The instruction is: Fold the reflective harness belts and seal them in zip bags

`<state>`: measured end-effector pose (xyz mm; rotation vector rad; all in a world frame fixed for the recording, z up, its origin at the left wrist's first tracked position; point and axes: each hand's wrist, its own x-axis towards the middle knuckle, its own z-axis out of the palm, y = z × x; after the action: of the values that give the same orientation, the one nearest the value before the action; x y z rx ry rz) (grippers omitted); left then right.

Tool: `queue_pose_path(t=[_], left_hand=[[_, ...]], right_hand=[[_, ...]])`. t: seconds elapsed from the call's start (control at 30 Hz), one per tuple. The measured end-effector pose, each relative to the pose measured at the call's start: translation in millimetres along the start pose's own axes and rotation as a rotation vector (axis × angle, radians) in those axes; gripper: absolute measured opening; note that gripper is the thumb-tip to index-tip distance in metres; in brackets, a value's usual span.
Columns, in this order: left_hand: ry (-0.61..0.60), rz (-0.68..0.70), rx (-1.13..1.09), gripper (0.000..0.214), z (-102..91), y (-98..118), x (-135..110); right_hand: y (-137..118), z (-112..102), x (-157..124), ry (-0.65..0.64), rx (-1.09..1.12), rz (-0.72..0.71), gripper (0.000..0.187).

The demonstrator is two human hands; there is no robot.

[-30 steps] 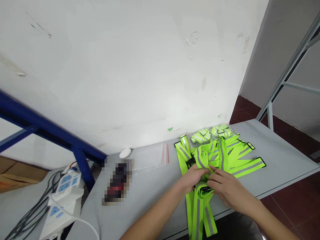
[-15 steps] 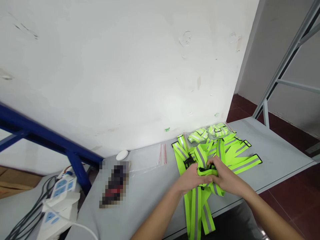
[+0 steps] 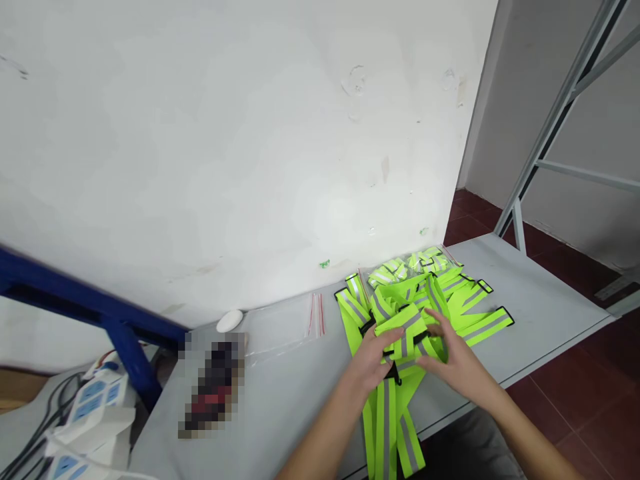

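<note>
Head view, hands over the near edge of the tabletop (image 3: 300, 393).

Left hand (image 3: 373, 359): fingers curled round the left side of a folded yellow-green reflective strap (image 3: 406, 335), thumb on top of the fold. Firm hold.

Right hand (image 3: 454, 365): fingers nearly straight and lying against the right side of the same fold, thumb beneath it. A loose pinch, hand about half open.

Reflective strap: the folded part sits between both hands, just above the tabletop. Its long ends run down from under my hands and hang over the table edge towards me.

Just beyond my fingertips: a loose pile of straps (image 3: 470, 313) of the same kind, spread flat, some touching the one I hold. Beyond that pile, against the wall: clear bags of folded straps (image 3: 400, 270).

Left of my left hand: flat clear bags with red seal lines (image 3: 295, 320), then a small white round object (image 3: 229, 321). Nearer me on that side lies a dark object (image 3: 213, 385), blurred, cannot identify. Far left, off the tabletop: white power strips (image 3: 83, 417) with cables.
</note>
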<state>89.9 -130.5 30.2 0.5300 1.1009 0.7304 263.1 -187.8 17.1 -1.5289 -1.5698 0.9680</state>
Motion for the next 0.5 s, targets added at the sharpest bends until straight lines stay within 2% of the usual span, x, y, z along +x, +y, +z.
queue_pose_path(t=[0.03, 0.13, 0.17, 0.27, 0.33, 0.4, 0.5], left_hand=[[-0.028, -0.007, -0.014, 0.045, -1.7, -0.2, 1.2], [-0.191, -0.036, -0.037, 0.043, -6.0, -2.1, 1.9], [-0.233, -0.053, -0.031, 0.042, -6.8, -3.3, 1.2], [-0.295, -0.104, 0.009, 0.038, -7.7, -6.7, -2.7], [-0.309, -0.137, 0.029, 0.039, -7.9, -6.9, -6.6], [-0.272, -0.160, 0.049, 0.043, -8.3, -4.9, -11.1], [-0.155, -0.201, 0.114, 0.047, -8.1, -2.4, -16.5]], right_hand=[[1.9, -2.7, -4.5, -0.044, -0.033, 0.005, 0.071], [6.7, -11.5, -5.7, -0.181, -0.148, -0.136, 0.022], [7.5, -14.7, -1.7, -0.222, -0.205, -0.222, 0.020], [5.0, -24.6, 18.7, -0.293, -0.446, -0.465, 0.030], [-0.9, -30.0, 34.5, -0.316, -0.610, -0.560, 0.032], [-9.6, -34.0, 48.7, -0.329, -0.739, -0.630, 0.034], [-24.7, -37.3, 65.0, -0.319, -0.869, -0.730, 0.034]])
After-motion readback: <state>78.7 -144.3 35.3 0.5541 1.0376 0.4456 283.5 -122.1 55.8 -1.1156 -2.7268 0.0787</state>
